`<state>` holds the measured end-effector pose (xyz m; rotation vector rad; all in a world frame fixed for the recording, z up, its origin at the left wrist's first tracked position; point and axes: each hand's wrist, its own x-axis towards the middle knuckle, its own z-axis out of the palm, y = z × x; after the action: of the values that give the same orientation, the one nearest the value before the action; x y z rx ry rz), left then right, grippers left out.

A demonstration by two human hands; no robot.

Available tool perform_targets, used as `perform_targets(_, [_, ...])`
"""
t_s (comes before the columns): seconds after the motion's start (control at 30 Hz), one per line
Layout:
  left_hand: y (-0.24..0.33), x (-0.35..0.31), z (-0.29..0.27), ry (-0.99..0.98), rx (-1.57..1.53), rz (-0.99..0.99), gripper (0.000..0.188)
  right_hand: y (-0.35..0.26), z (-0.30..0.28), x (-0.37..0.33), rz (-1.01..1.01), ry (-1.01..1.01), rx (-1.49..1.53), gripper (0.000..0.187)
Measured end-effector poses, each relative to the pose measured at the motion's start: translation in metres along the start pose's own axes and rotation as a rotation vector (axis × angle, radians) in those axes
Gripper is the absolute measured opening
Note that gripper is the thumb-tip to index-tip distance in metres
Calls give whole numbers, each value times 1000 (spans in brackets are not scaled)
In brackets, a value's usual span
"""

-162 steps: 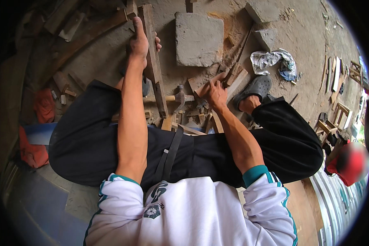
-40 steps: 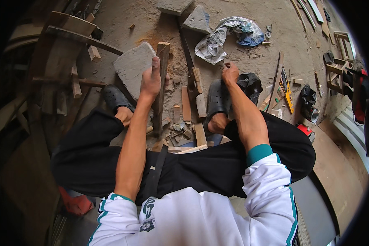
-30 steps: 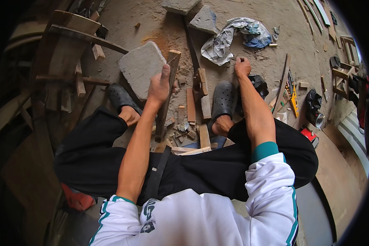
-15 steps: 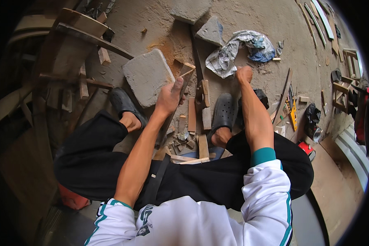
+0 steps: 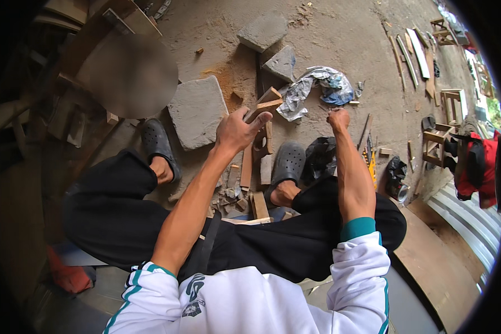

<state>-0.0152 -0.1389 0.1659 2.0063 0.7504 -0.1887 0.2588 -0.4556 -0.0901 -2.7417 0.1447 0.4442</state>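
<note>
Currently the left hand (image 5: 236, 131) is gripping a short wood block (image 5: 264, 106), long axis running up and right from the fingers, held above the floor between the feet. Right hand (image 5: 338, 118) is curling into a fist, seemingly empty, hovering well to the right beside the crumpled cloth (image 5: 312, 89). Flat stone slab (image 5: 197, 111) is lying just left of the block.

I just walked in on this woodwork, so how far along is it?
Done: cut wooden offcuts lie between the black clogs. In hand: the left hand grips a short pale wooden block; the right hand is a closed fist, contents hidden. Left: long wooden strips lie unused on the floor.
</note>
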Motion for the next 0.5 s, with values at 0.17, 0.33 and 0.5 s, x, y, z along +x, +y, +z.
perform_targets(0.17, [6, -14, -5, 61, 40, 44, 90, -109, -155, -18, -296, 19, -183, 22])
perform_targets(0.33, [14, -17, -5, -79, 19, 61, 88, -204, -256, -95, -566, -77, -113, 26])
perform_targets(0.5, [25, -28, -4, -118, 51, 85, 86, -237, -263, -198, -796, -245, 56, 24])
